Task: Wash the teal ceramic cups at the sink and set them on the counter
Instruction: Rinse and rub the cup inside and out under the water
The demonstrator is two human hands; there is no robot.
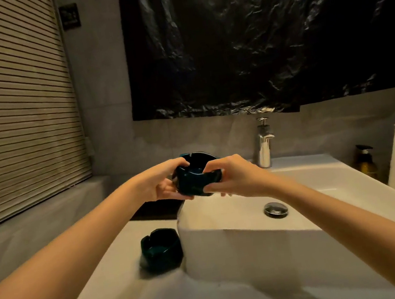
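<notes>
- Beige slatted blind (14, 112) fills the far left. It is not part of the job.
- The counter (106, 265) left of the basin is your set-down zone. The near cup (161, 249), teal, stands upright there, just beside the basin's left wall. I can't tell whether it is washed or waiting.
- A dark mat (157, 210) lies on the counter farther back, below your left hand. Its purpose is unclear.
- Your left hand (156, 183) has its fingers curled under the held cup and its thumb over the rim. It looks to be taking the weight.
- The held cup (196, 181) is in the air between both hands, tilted, over the basin's far-left corner. Probably it is kept there so drips land in the sink.
- Only the rim of the far cup (198, 156) shows, behind the held one. It seems to rest on the far ledge, mostly hidden.
- Your right hand (236, 176) pinches the held cup's right rim. With both hands on it, this reads as rubbing or turning it, mid-wash.
- The sink (311, 183) is white, with its drain (276, 210) right of your hands. No water is visible.
- The tap (264, 147) is at the far edge, right of the cup, with no stream seen. The cup isn't under the spout, so a rinse means moving right.
- A pump bottle (367, 162) stands far right, out of reach for now.
</notes>
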